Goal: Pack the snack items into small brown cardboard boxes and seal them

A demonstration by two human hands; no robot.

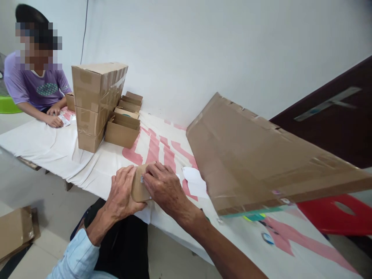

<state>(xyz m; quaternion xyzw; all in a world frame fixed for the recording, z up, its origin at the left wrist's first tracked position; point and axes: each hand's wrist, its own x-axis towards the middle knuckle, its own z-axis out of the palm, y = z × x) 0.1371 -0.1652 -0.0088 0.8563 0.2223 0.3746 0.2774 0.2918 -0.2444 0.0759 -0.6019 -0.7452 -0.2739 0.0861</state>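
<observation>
A small brown cardboard box (138, 185) is held up over the near edge of the cloth-covered table. My left hand (123, 190) is closed around its left side, thumb underneath and fingers along the top. Curled over the right side of the box, my right hand (162, 184) has its fingertips on the face beside a small white label with dark print (142, 178). Part of the label and the right side of the box are hidden behind those fingers.
Taped cartons (91, 104) stand stacked left, beside open boxes (122, 131). A large carton (255, 155) leans over the table's right. Paper (195, 182), a tape roll (267, 238) and a red stool (337, 213) are nearby. Another person (37, 85) sits far left, handling small papers.
</observation>
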